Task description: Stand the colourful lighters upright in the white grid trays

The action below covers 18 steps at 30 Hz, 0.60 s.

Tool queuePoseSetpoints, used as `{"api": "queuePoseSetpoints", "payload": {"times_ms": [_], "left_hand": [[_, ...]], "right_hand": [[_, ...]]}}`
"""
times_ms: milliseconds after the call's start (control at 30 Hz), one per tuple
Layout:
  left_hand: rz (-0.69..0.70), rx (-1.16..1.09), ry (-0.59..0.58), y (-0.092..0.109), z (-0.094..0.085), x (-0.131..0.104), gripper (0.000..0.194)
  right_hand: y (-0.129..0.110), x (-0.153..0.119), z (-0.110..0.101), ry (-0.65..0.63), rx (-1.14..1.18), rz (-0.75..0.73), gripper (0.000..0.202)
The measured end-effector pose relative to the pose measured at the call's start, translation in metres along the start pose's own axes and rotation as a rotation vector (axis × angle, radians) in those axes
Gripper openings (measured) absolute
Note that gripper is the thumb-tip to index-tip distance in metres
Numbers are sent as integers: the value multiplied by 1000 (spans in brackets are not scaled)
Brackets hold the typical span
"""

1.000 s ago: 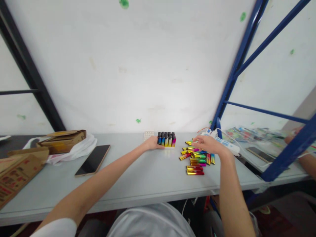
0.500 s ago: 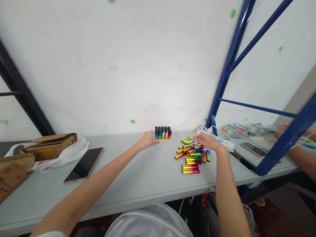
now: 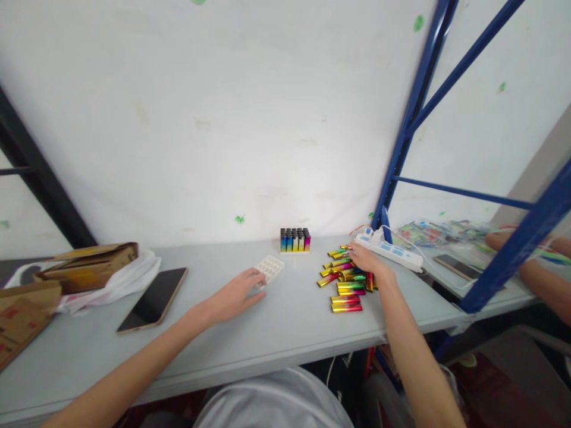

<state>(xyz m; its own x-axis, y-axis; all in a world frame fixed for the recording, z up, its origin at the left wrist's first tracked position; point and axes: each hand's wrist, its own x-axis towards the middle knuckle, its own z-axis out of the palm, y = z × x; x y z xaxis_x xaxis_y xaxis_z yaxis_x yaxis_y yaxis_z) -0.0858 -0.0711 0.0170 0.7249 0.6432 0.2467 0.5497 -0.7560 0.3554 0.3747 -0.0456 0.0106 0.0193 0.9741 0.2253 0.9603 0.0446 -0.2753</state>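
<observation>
Left hand (image 3: pixel 238 293) in the head view has its fingers at the left edge of the white tray (image 3: pixel 273 266), thumb spread away from them; whether they grip the tray, I cannot tell. The tray lies flat on the table (image 3: pixel 276 339), its top marked out in a grid. Just behind it and to the right, black-topped lighters (image 3: pixel 295 241) stand upright in close rows, five across the front. The right hand (image 3: pixel 368 260) reaches over the far end of the pile (image 3: pixel 347 289) of shiny coloured pieces, its fingertips close together; whether it holds one is too small to tell. Behind that hand lies the power strip (image 3: pixel 395 252). On the left, the phone (image 3: pixel 154 300) lies near a white bag (image 3: pixel 129 274) and an open box (image 3: pixel 91 270). Beyond the blue frame (image 3: pixel 486 285), another person's arm (image 3: pixel 544 291) rests by a second phone (image 3: pixel 455 267).
</observation>
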Motion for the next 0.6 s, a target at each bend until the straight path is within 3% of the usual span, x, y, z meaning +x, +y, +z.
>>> {"api": "queuePoseSetpoints", "payload": {"times_ms": [133,233,433,600], "left_hand": [[67,-73,-70,14,-9,-5,16],[84,-103,-42,13,-8,3,14],[-68,9,76,-8,3,14,68],[-94,-1,91,-24,7,15,62]], "right_hand": [[5,14,7,-12,-41,33,43],[8,21,6,-22,-57,52,41],[8,22,-3,-25,-58,76,39],[0,19,-4,-24,-44,73,22]]}}
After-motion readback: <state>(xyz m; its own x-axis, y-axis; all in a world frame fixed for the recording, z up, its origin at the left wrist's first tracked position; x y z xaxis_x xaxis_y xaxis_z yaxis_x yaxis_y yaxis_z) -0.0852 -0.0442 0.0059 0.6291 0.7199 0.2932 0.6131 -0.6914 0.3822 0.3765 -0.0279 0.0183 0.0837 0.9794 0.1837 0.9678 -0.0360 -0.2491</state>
